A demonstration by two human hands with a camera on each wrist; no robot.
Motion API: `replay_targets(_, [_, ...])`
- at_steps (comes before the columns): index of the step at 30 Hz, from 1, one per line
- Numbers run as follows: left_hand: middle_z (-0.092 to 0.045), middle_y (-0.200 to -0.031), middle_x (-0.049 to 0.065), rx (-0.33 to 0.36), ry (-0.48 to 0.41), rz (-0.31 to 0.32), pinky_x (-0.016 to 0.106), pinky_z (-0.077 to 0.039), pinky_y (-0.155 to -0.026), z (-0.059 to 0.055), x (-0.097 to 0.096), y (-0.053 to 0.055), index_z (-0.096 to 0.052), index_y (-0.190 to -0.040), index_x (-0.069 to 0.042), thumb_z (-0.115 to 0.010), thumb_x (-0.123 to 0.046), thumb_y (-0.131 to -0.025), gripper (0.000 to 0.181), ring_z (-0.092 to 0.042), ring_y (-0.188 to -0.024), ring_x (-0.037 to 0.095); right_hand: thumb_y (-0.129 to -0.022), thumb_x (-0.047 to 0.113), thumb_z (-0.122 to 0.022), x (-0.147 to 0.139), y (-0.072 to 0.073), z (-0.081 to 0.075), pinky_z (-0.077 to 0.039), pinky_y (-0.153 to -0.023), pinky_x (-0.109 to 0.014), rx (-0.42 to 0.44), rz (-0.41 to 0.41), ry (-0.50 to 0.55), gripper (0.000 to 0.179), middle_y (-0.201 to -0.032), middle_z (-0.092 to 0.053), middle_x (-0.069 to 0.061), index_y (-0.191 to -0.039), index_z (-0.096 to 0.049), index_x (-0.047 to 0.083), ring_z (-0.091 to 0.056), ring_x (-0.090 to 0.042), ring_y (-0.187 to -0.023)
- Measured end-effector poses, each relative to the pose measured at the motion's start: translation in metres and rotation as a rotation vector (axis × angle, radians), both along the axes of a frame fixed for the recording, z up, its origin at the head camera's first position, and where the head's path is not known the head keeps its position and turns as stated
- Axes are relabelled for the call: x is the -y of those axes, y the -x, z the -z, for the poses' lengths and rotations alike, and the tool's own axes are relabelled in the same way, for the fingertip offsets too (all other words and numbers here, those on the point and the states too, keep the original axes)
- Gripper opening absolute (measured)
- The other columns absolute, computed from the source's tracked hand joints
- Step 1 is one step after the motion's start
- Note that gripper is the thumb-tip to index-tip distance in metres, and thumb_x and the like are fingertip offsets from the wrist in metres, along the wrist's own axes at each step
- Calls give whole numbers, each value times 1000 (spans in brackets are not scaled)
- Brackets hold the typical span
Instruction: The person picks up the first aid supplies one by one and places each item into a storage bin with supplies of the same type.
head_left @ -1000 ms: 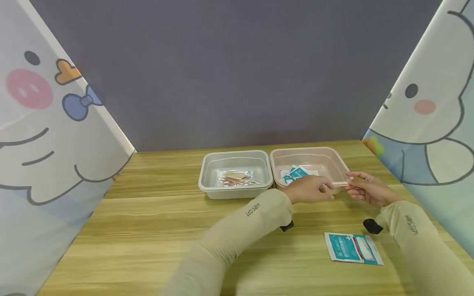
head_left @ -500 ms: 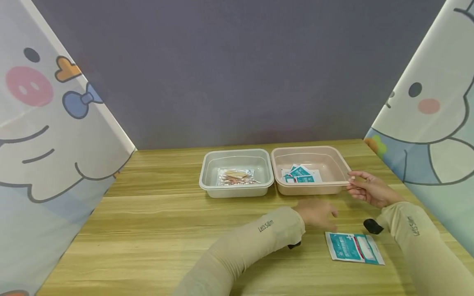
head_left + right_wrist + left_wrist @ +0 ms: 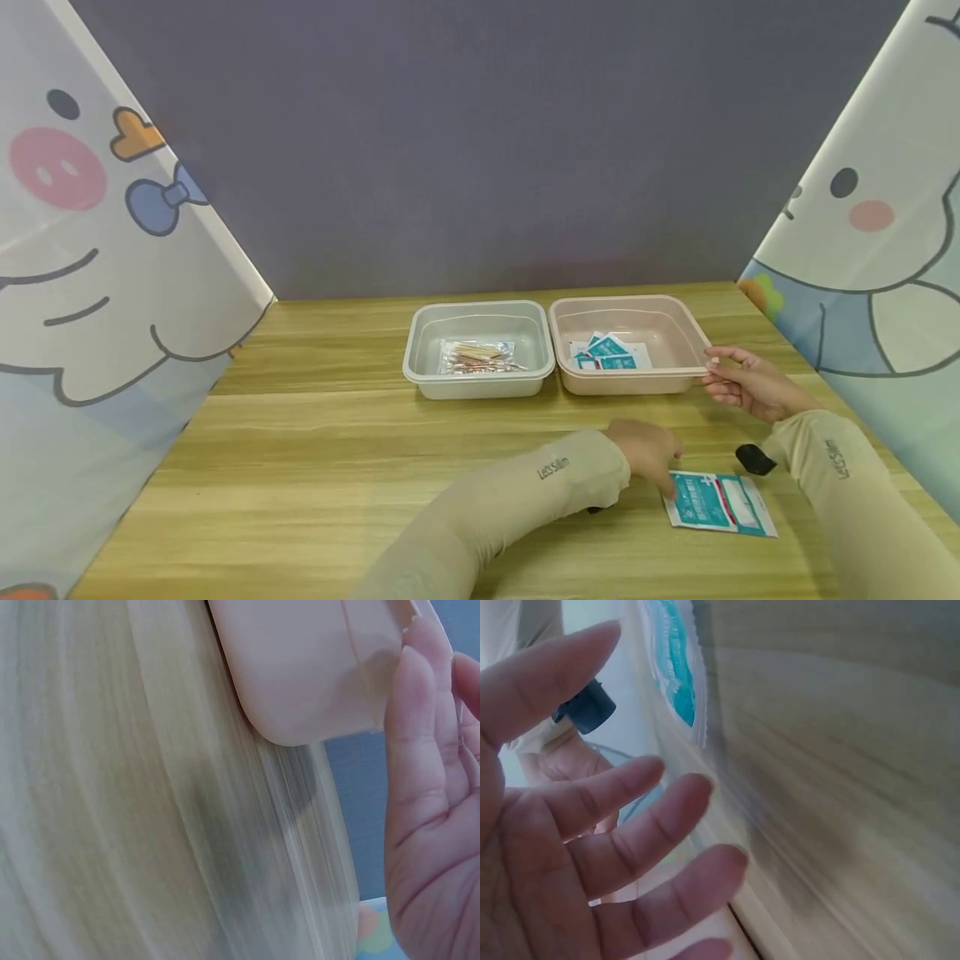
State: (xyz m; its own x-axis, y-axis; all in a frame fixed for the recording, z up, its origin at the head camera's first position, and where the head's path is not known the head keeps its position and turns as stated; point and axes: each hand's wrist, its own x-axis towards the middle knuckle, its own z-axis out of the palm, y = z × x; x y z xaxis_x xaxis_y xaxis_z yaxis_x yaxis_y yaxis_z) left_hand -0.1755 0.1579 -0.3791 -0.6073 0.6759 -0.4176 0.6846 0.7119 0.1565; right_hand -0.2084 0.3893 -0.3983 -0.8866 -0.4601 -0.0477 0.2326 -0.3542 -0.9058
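My left hand (image 3: 647,450) is over the table at the near left corner of a teal-and-white flat packet (image 3: 720,504). In the left wrist view its fingers (image 3: 675,817) are spread and loosely bent, holding nothing, with the packet (image 3: 673,667) beyond them; whether a fingertip touches it I cannot tell. With thumb and fingers my right hand (image 3: 753,387) pinches the near right corner rim of a pink plastic bin (image 3: 630,385). The right wrist view shows the hand (image 3: 435,787) at the rim, beside the bin's wall (image 3: 300,667). Several teal-and-white packets (image 3: 611,352) lie inside the bin.
Left of the pink bin, side by side with it, stands a pale grey-white bin (image 3: 480,389) holding clear bags of cotton swabs (image 3: 480,357). A grey panel (image 3: 480,150) rises behind the wooden table (image 3: 300,467). Cartoon-printed panels flank both sides.
From in front of the pink bin my left hand has come down toward me, to the packet on the table. My right hand has stayed at the bin's rim.
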Motion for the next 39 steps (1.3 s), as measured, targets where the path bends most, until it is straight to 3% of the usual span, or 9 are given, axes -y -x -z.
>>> replay_targets(5, [-52, -82, -21, -58, 78, 38, 24, -43, -64, 1, -7, -6, -64, -98, -34, -75, -50, -77, 28, -49, -71, 0, -101, 4, -47, 1, -1, 0, -55, -70, -24, -2, 14, -6, 29, -90, -72, -7, -111, -67, 21, -70, -14, -79])
replay_targets(11, [-53, -87, -22, -84, 158, 24, 24, -44, -68, 5, -15, -9, -59, -106, -38, -72, -60, -76, 39, -48, -74, 0, -102, 2, -43, 2, -2, 3, -55, -71, -24, -1, 9, 9, 31, -91, -72, -8, -112, -66, 21, -70, -14, -80])
replay_targets(17, [-56, -93, -23, -82, 164, 10, 25, -44, -72, 8, -21, -11, -58, -111, -40, -73, -59, -75, 42, -48, -76, 0, -101, 2, -43, 0, -3, 4, -55, -71, -24, -4, 14, 19, 32, -91, -72, -9, -112, -67, 20, -70, -15, -80])
replay_targets(23, [-57, -91, -23, -124, 181, 0, 25, -44, -75, 10, -25, -18, -57, -109, -41, -76, -51, -76, 39, -48, -74, 0, -102, 1, -42, -1, -1, 3, -55, -71, -25, -7, -16, 46, 32, -92, -72, -9, -113, -66, 19, -70, -15, -81])
replay_targets(28, [-56, -83, -21, -180, 195, -3, 23, -44, -68, 13, -27, -22, -60, -99, -40, -76, -40, -80, 25, -48, -71, 2, -102, 2, -41, 0, 2, 3, -55, -71, -24, -8, -35, 45, 32, -92, -72, -9, -113, -66, 18, -70, -15, -81])
replay_targets(32, [-53, -75, -16, -170, 147, -12, 24, -41, -61, 17, -26, -19, -61, -86, -34, -69, -29, -85, 9, -49, -66, 4, -102, 2, -42, -1, 3, 2, -55, -72, -24, 0, -33, 33, 31, -92, -72, -9, -112, -66, 18, -70, -15, -81])
replay_targets(39, [-56, -79, -15, -86, 90, -15, 26, -40, -68, 16, -22, -11, -61, -85, -29, -62, -23, -90, 8, -50, -68, 6, -102, 1, -42, 0, 1, 0, -55, -72, -26, 11, -27, 33, 31, -91, -72, -10, -111, -67, 17, -71, -16, -80])
